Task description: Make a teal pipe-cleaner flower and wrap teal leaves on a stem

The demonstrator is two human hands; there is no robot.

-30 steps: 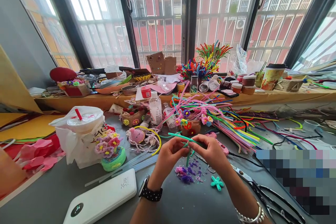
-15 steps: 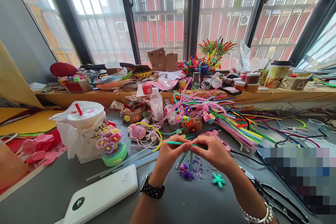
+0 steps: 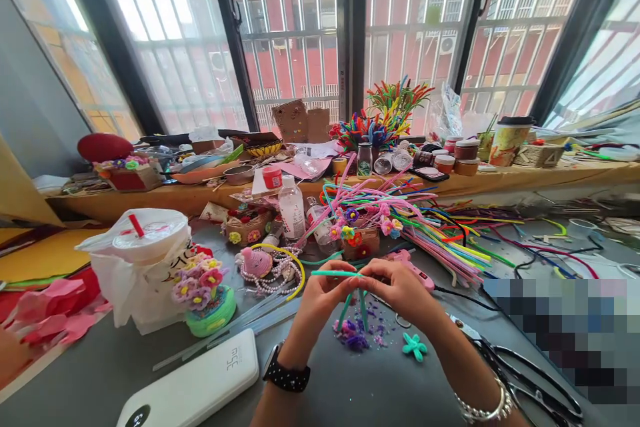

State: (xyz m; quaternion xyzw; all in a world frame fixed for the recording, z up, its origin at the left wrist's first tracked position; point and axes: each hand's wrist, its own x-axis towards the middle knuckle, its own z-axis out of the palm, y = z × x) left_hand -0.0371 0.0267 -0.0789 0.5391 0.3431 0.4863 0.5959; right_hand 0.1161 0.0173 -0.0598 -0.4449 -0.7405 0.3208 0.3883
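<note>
Both hands meet at the centre, pinching a teal pipe cleaner [image 3: 334, 273]. My left hand [image 3: 327, 293] is closed on its left stretch, and one straight end pokes out past the fingers to the left. Fingertips of my right hand [image 3: 393, 283] are closed on it beside the left thumb. Two teal lengths hang down below the fingers. Under them lie purple and pink fuzz scraps [image 3: 356, 333] on the grey table. A teal pipe-cleaner flower [image 3: 414, 347] rests flat just right of the scraps.
Scissors [image 3: 520, 373] lie by my right forearm, and a white power bank [image 3: 195, 380] by my left. Behind the hands are a pink glue gun [image 3: 423, 275], a bundle of pipe cleaners [image 3: 445, 250] and a bottle [image 3: 291, 207]. A bagged drink cup [image 3: 145, 260] stands left.
The whole view has shifted slightly, with things sitting a little further left. Both hands keep their pinch on the teal pipe cleaner, and its hanging lengths have barely moved.
</note>
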